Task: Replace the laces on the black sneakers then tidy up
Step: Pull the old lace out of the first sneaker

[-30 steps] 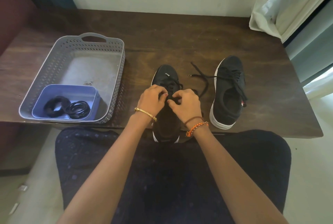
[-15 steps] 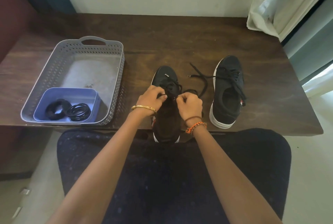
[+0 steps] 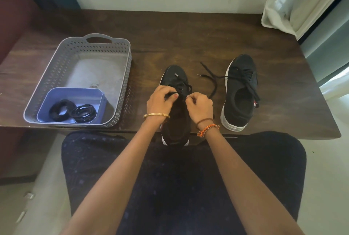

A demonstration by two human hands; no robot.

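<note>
Both hands work the black lace (image 3: 181,85) of the black knit sneaker (image 3: 174,102) at the dark wooden table's (image 3: 188,36) near edge: left hand (image 3: 160,100) and right hand (image 3: 200,105) each pinch it with curled fingers. Right of it sits the 2nd black sneaker (image 3: 239,91), laces loose; left, a grey perforated basket (image 3: 62,60).

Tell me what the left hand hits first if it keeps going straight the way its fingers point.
Probably the right hand: the left hand curls rightward, pinching the lace over the near sneaker. Depth is uncertain.
</note>
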